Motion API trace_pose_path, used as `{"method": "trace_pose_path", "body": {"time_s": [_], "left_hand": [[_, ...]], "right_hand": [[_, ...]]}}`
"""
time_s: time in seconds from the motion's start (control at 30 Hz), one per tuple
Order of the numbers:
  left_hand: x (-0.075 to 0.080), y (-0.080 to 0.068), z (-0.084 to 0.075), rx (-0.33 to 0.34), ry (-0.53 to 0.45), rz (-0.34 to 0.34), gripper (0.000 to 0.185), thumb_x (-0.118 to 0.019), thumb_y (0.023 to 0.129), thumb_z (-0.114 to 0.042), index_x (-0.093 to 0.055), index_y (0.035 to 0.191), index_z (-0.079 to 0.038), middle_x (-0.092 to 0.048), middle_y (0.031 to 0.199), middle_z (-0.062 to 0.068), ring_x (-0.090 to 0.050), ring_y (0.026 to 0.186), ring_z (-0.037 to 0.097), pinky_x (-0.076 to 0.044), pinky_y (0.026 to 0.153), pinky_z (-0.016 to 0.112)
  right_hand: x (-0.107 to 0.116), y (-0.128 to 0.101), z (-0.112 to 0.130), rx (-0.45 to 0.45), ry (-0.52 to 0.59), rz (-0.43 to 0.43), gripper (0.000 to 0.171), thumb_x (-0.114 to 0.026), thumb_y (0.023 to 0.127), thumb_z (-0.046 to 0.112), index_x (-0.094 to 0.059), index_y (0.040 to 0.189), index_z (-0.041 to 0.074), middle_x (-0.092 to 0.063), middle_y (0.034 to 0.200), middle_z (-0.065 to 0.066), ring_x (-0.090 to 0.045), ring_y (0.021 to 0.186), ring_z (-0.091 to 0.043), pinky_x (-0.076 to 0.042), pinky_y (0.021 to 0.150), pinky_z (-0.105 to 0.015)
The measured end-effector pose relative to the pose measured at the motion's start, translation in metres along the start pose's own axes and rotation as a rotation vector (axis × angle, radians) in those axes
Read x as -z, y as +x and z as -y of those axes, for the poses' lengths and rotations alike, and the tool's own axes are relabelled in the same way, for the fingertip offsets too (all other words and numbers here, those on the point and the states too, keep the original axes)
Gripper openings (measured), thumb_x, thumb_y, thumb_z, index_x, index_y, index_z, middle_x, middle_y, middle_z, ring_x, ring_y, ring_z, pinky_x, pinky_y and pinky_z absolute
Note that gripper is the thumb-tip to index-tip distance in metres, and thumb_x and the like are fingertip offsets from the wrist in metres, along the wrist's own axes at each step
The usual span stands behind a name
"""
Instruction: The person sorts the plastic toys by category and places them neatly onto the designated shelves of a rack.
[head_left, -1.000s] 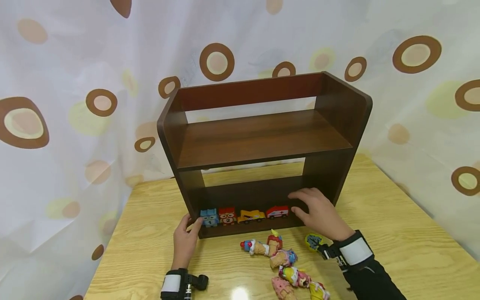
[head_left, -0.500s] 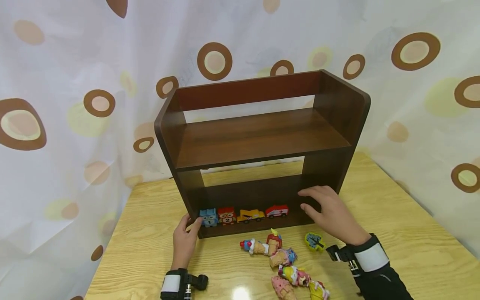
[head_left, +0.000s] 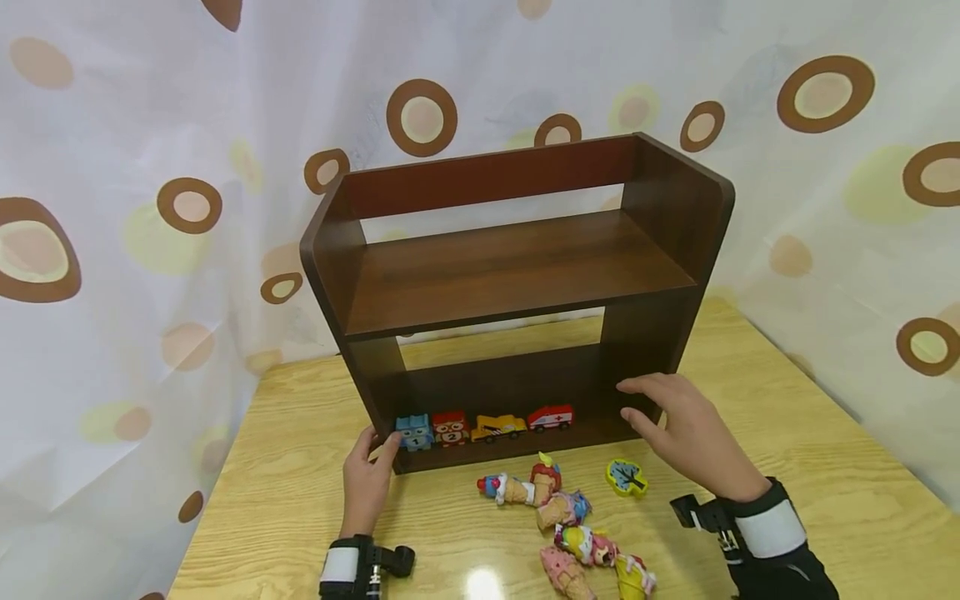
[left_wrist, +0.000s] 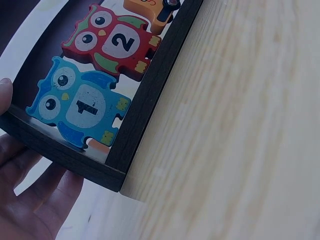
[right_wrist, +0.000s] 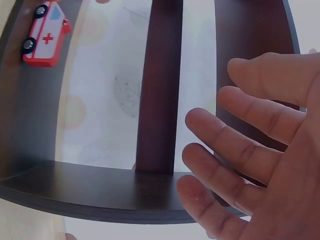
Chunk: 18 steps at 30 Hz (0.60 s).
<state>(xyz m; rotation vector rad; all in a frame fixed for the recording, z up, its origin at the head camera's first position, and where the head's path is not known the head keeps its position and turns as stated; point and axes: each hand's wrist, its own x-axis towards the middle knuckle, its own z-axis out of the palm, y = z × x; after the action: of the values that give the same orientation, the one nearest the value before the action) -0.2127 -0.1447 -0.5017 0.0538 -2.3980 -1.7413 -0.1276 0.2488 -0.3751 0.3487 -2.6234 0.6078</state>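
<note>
A dark brown two-level shelf [head_left: 517, 275] stands on the wooden table [head_left: 787, 450]. Along its lower board sit a blue owl piece [head_left: 414, 432] marked 1 [left_wrist: 80, 110], a red owl piece [head_left: 450, 428] marked 2 [left_wrist: 110, 45], a yellow vehicle [head_left: 498, 427] and a toy ambulance [head_left: 551, 417] [right_wrist: 45, 35]. My left hand [head_left: 377, 447] grips the shelf's left side panel at its bottom front corner, thumb [left_wrist: 5, 92] inside beside the blue owl. My right hand [head_left: 651, 408] hovers with spread fingers [right_wrist: 235, 145] by the shelf's right end, holding nothing.
Several ice-cream-cone toys [head_left: 558, 510] lie scattered on the table in front of the shelf. A yellow piece with a dark tree [head_left: 626, 477] lies beside them, near my right wrist. A spotted curtain [head_left: 150, 208] hangs close behind and around the table.
My right hand has drawn away from the ambulance, moving right and slightly toward me, uncovering the yellow tree piece. My left hand has stayed on the shelf corner.
</note>
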Motion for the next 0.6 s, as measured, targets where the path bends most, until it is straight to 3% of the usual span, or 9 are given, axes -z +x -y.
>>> {"method": "trace_pose_path", "body": {"time_s": [0.6], "left_hand": [[-0.001,-0.001,0.0,-0.007,-0.001,0.001,0.051,-0.058,0.099,-0.042,-0.054,0.14,-0.012,-0.057,0.143,0.013,-0.05,0.134,0.034,-0.046,0.107,0.055]], "right_hand": [[-0.035,-0.023,-0.026,-0.024,-0.018,0.25,0.027,-0.072,0.089,0.015,-0.07,0.114,0.005,-0.073,0.111,-0.01,-0.069,0.102,-0.03,-0.058,0.086,-0.049]]}}
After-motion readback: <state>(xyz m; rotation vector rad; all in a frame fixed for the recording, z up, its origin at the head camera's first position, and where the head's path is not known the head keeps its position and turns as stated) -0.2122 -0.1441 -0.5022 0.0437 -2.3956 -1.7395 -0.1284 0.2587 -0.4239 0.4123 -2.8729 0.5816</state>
